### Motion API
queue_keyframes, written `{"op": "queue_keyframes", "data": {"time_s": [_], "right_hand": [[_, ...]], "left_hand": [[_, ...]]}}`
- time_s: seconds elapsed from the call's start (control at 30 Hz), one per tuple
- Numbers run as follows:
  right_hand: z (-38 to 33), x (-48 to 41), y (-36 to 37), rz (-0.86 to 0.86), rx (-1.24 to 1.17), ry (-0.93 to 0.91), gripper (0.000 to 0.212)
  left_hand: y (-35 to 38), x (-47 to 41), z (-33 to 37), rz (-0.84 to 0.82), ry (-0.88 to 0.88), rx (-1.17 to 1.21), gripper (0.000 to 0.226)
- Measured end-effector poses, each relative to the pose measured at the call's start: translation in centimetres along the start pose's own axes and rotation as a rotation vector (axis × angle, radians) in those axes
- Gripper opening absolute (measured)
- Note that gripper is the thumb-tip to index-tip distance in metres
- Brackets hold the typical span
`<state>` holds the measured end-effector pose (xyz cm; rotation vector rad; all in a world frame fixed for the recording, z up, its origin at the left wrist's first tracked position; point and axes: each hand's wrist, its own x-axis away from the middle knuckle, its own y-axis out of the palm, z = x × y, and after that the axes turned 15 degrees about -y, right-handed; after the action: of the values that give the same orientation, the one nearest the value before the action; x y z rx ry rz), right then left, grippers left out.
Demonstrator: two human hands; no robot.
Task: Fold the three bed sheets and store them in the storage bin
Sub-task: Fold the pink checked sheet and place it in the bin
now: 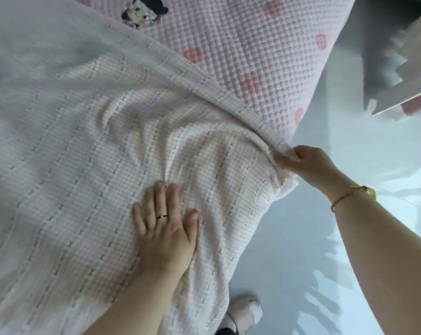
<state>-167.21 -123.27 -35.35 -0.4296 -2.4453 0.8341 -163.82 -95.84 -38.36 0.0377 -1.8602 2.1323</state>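
A pale pink checked bed sheet with grey dotted stripes lies spread over the bed, wrinkled near its right corner. My left hand presses flat on it with fingers straight, a ring on one finger. My right hand pinches the sheet's folded edge at the bed's corner, fingers curled round the fabric. Other sheets and the storage bin are not in view.
Under the sheet lies a pink bubble-textured bed cover with red hearts and a cartoon figure. Glossy grey floor lies to the right. White furniture stands at the upper right. A slippered foot shows at the bottom.
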Motion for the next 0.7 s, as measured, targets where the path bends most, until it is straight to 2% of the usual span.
{"op": "queue_keyframes", "data": {"time_s": [0.1,0.2,0.33,0.4,0.5,0.6,0.63,0.7], "right_hand": [[2.4,1.8,0.3,-0.142,-0.088,0.021,0.014],[4.9,2.1,0.4,-0.328,-0.13,0.06,0.021],[8.4,3.1,1.9,-0.588,-0.043,0.161,0.038],[9.4,4.6,2.8,-0.595,-0.1,0.22,0.04],[10.6,7.1,3.8,-0.473,-0.35,0.262,0.042],[11.0,9.9,4.2,-0.405,-0.414,0.301,0.047],[10.9,10.7,4.2,-0.41,-0.406,0.308,0.042],[10.7,12.9,4.3,-0.442,-0.337,0.298,0.017]], "left_hand": [[0.9,0.0,0.1,0.085,-0.012,-0.045,0.06],[1.4,-0.4,0.1,0.165,-0.023,-0.057,0.061],[1.7,-0.6,0.2,0.155,-0.026,-0.049,0.06],[1.9,-0.6,0.0,0.178,-0.02,-0.041,0.06],[2.1,-0.6,-0.2,0.222,-0.014,-0.05,0.063],[2.0,-0.3,0.1,0.202,-0.044,-0.033,0.072],[1.8,-0.2,0.2,0.184,-0.058,-0.029,0.076],[1.3,0.3,0.6,0.147,-0.085,-0.054,0.074]]}}
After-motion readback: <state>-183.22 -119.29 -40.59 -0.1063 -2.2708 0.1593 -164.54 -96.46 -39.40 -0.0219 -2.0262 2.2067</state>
